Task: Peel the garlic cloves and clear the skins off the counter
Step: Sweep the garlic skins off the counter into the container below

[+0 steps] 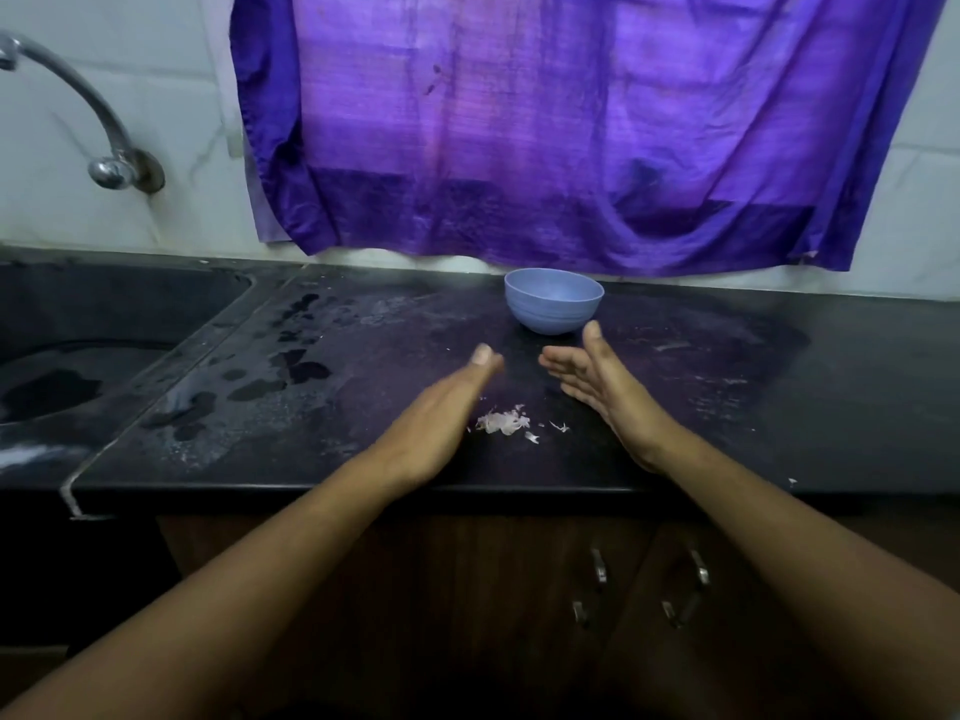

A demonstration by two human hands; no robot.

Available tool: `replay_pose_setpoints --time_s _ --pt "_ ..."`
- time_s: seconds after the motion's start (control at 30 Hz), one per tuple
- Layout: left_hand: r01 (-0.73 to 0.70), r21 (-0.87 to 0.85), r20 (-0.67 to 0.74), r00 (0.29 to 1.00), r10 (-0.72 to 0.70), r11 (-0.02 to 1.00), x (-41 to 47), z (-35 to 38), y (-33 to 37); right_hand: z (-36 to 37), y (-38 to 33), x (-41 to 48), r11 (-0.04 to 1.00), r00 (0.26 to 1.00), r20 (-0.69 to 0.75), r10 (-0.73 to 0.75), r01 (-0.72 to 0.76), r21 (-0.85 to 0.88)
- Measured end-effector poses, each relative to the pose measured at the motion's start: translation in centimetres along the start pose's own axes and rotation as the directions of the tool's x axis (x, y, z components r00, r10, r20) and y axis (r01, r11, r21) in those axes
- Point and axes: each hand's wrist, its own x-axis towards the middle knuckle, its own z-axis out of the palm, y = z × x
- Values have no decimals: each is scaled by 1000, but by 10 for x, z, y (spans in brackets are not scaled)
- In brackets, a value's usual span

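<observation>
Two open hands flank a small heap of garlic skins on the dark counter.

The left hand (441, 413) and the right hand (602, 387) are held edge-down over the counter (727, 407), palms turned toward each other; the fingers (480, 363) of both are straight and released, grasping nothing; whether either hand touches the surface cannot be told. The garlic skins (503, 422) lie in a pale heap between the two hands, back from the fingertips and nearer the left palm, with a few loose flakes strewn toward the right wrist. A blue bowl (553, 304) stands just beyond the right fingertips, apart from them; what it holds cannot be told. Wet patches (291, 366) spread to the left of the left fingers; further that way sits the sink (78, 356) under a curved tap (98, 122). A purple cloth (571, 122) hangs on the wall beyond the bowl.
</observation>
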Motion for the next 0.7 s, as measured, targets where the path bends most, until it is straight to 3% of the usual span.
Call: replay_pose_setpoints --time_s 0.13,0.37,0.43,0.57,0.7 --pt "-20 -249 -226 973 -38 968 -11 -8 -1 27 -11 14 999 1000 16 0 0 47" --pt "-6 -265 -265 962 -67 964 -35 -11 3 82 -18 18 994 972 231 -41 16 110" --pt "12 -228 -292 953 -81 973 -32 -14 3 83 -21 11 987 979 200 -46 14 158" --pt "36 -255 -345 930 -126 966 -34 -19 2 56 -20 8 951 998 -38 -40 50 305" --pt "19 -373 -350 923 -160 928 -51 -16 6 38 -19 23 968 999 -38 31 -20 249"
